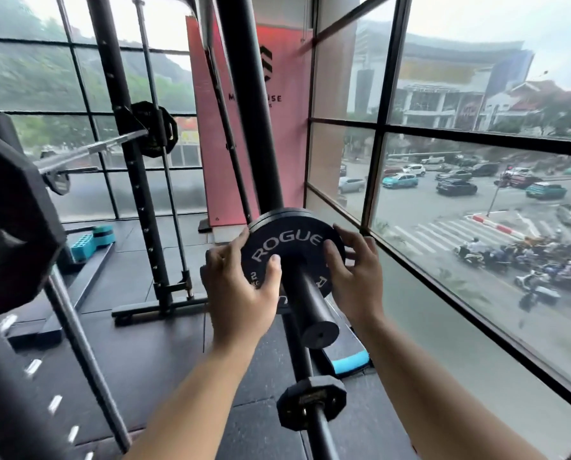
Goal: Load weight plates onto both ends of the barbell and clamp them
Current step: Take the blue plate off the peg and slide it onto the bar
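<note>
Head view: both hands grip a small black plate [294,247] (marked ROGUE) threaded on the barbell sleeve [312,303]. Left hand [241,293] clasps its left edge, thumb on the face; right hand [357,273] clasps the right edge. Sleeve's end points toward the viewer, beside the window [443,180].

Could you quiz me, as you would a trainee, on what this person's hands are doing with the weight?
1. True or false: the black plate is already threaded on the barbell sleeve.
2. Which word is printed on the plate? A) ROGUE B) TITAN C) ELEIKO
3. Fill in: the left hand and the right hand both touch the ____.

Key: 1 true, the sleeve passes through its centre hole. 2 A. 3 plate; no clamp shows on the sleeve.
</note>
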